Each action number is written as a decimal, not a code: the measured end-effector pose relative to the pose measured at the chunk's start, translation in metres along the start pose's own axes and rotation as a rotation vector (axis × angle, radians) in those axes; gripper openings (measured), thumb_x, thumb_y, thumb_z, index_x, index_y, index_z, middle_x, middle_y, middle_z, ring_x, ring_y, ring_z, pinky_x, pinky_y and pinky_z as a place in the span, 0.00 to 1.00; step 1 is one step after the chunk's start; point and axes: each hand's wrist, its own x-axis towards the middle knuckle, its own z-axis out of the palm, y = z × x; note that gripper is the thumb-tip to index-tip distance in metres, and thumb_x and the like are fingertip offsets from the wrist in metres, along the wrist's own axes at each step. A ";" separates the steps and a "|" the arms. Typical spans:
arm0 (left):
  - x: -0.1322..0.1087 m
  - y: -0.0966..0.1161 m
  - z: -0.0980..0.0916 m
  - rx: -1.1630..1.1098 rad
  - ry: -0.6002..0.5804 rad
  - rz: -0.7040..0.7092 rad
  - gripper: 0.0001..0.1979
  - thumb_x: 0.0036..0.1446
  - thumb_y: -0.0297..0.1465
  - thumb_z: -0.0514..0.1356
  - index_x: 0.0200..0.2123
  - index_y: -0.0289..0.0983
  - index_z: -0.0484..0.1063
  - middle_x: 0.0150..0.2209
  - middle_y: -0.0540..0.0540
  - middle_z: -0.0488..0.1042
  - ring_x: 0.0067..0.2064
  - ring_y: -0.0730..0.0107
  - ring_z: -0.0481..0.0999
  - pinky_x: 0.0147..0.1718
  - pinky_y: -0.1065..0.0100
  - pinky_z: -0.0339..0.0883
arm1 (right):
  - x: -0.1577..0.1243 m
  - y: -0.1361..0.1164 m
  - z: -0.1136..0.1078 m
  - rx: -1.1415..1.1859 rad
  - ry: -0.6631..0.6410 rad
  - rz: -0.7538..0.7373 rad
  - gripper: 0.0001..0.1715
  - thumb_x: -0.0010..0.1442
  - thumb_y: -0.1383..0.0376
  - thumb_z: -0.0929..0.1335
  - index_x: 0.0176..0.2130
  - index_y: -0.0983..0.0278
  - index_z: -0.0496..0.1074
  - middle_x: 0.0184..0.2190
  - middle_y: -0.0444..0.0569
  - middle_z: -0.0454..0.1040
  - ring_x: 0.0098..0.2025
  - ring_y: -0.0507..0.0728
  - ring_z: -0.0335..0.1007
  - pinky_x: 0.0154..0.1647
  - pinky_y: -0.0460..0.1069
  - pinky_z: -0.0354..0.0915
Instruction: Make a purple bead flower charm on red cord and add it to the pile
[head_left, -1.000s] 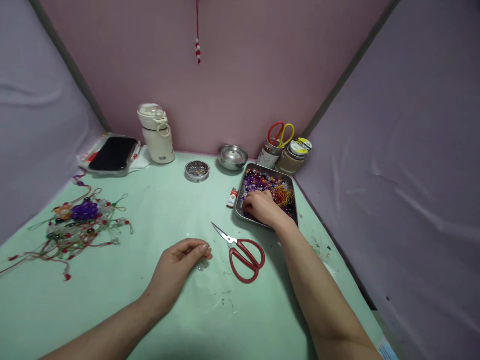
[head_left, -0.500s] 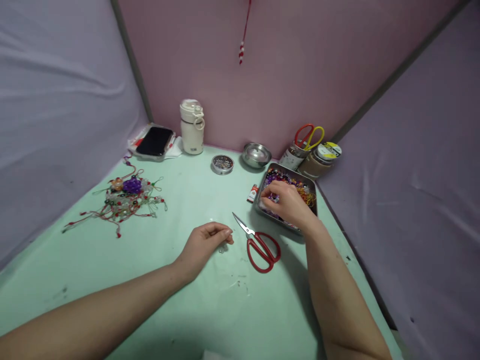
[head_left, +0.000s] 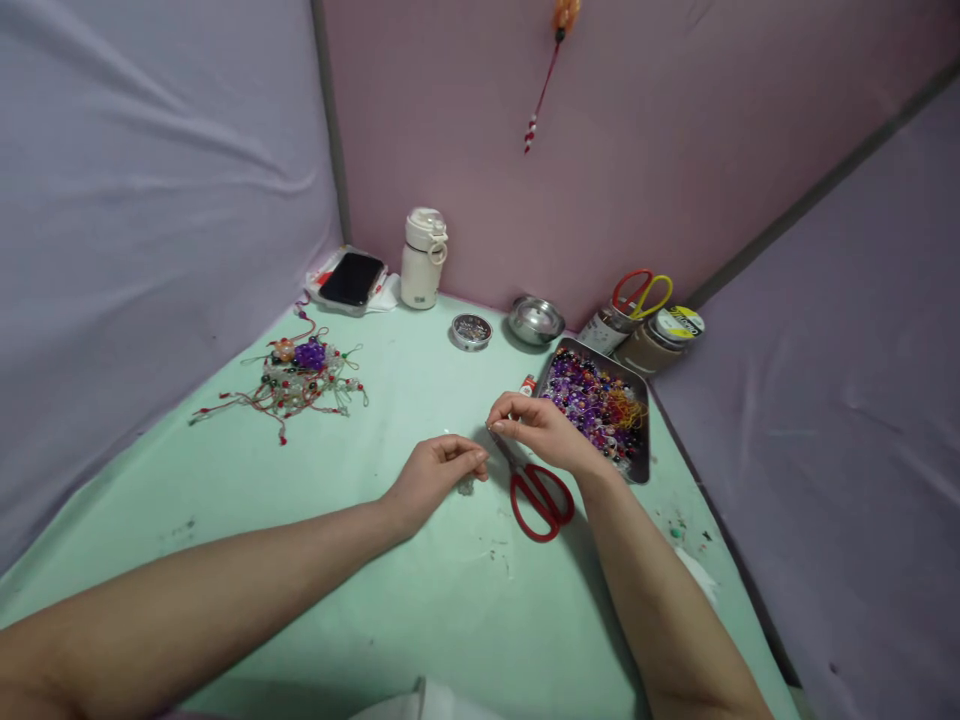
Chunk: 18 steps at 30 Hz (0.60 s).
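My left hand (head_left: 442,475) rests low over the green table with its fingers pinched; a small cluster of clear beads (head_left: 466,487) shows just below the fingertips. To its right my right hand (head_left: 529,425) is closed in a pinch, with something tiny and dark at the fingertips that I cannot make out. Red-handled scissors (head_left: 541,502) lie under and beside the right hand, their blades partly hidden by it. Behind the right hand sits a metal tray (head_left: 643,465) full of purple, dark and orange beads (head_left: 589,395).
Beaded strings (head_left: 300,380) lie at the left. Along the back stand a phone (head_left: 352,279), a white bottle (head_left: 422,262), a round case (head_left: 471,332), a metal bowl (head_left: 536,320) and jars (head_left: 652,340), one holding scissors. A beaded cord (head_left: 546,85) hangs above.
My right hand has moved from over the bead tray leftward and down, close to my left hand. The camera view has shifted, so the table items appear displaced, mostly to the right.
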 end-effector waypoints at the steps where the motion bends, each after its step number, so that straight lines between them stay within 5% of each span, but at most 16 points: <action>1: 0.000 0.000 0.000 -0.003 0.001 0.001 0.12 0.49 0.39 0.65 0.30 0.35 0.75 0.27 0.46 0.77 0.32 0.68 0.75 0.38 0.65 0.69 | 0.000 0.000 0.001 0.001 -0.005 -0.001 0.06 0.59 0.62 0.67 0.33 0.61 0.73 0.31 0.43 0.72 0.35 0.52 0.67 0.41 0.50 0.63; 18: 0.001 -0.002 0.000 -0.062 -0.003 -0.010 0.11 0.50 0.37 0.65 0.30 0.34 0.75 0.26 0.47 0.76 0.32 0.70 0.75 0.38 0.66 0.68 | 0.001 0.003 0.000 -0.005 -0.065 0.004 0.05 0.59 0.62 0.68 0.33 0.61 0.73 0.33 0.44 0.72 0.37 0.53 0.67 0.43 0.51 0.63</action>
